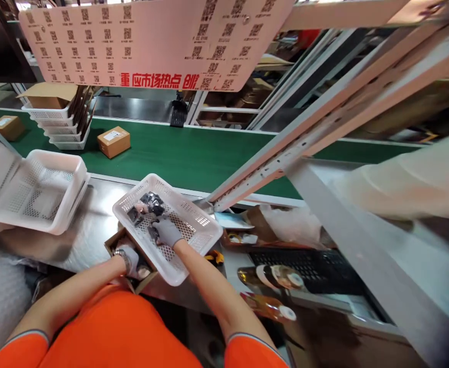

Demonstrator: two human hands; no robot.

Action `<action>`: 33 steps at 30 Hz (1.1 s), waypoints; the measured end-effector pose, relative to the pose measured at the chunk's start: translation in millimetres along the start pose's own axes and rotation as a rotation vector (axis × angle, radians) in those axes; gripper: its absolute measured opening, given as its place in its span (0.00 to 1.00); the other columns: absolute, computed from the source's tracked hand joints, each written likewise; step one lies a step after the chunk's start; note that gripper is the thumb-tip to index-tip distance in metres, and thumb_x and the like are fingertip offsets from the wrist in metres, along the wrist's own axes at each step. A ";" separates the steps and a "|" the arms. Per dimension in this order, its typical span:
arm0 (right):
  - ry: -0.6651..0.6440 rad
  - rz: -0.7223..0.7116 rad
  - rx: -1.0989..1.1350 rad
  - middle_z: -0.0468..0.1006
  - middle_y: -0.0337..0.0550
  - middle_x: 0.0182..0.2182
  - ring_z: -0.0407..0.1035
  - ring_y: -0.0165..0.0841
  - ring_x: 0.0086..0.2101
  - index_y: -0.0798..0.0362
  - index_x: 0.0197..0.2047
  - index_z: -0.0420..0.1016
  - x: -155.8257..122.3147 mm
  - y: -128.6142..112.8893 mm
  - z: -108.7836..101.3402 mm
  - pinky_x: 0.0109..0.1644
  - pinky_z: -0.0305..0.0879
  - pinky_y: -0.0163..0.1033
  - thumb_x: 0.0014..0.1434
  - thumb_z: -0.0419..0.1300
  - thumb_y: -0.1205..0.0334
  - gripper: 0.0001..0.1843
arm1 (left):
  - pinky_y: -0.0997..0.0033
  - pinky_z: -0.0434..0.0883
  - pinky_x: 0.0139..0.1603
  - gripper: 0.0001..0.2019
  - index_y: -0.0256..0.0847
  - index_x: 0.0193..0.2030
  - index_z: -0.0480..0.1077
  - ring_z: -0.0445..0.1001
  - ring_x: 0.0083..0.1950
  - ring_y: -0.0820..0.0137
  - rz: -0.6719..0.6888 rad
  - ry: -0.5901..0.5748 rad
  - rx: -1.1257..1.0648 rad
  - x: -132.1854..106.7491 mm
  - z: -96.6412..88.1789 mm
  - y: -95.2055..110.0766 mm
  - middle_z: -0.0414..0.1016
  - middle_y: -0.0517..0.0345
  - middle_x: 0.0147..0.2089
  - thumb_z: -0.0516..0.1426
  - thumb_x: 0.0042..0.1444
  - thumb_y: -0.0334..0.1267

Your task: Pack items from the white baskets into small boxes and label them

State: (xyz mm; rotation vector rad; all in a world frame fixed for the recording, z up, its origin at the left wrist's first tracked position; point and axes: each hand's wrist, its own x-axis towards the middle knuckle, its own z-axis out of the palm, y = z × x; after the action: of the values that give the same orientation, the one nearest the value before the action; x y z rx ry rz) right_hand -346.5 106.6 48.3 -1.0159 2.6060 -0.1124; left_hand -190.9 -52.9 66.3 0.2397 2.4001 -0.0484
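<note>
A white perforated plastic basket (pixel 205 232) sits tilted on the metal bench. Small black plastic-wrapped packets (pixel 153 203) lie in its far left part, a pinkish one among them. My right hand (pixel 166 231), in a grey glove, reaches into the basket with its fingers curled on a small dark packet (pixel 153 234). My left hand (pixel 131 257), also gloved and with a band at the wrist, is down in an open cardboard box (pixel 148 281) beside the basket. The box and the hand's position hide its fingers.
Empty white baskets (pixel 61 220) are stacked at left. Behind runs a green conveyor (pixel 194 153) with cartons (pixel 113 142) and a basket stack (pixel 69 144). A metal post (pixel 255 179) slants at right, near a keyboard (pixel 324 268) and bottles (pixel 270 276). A QR-code board (pixel 163 46) hangs above.
</note>
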 end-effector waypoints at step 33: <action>-0.122 -0.127 0.169 0.69 0.68 0.74 0.76 0.55 0.65 0.54 0.80 0.64 -98.5 -145.4 13.1 0.68 0.74 0.55 0.60 0.69 0.65 0.47 | 0.60 0.78 0.64 0.17 0.39 0.64 0.79 0.84 0.62 0.56 0.191 0.467 -0.412 -71.3 11.8 -119.2 0.86 0.44 0.62 0.62 0.72 0.37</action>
State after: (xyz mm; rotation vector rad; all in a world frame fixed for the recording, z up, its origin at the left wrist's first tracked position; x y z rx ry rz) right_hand -181.0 65.4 92.3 -1.0904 2.3770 -0.2869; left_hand -153.4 -182.5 101.2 0.3087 2.7580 0.6487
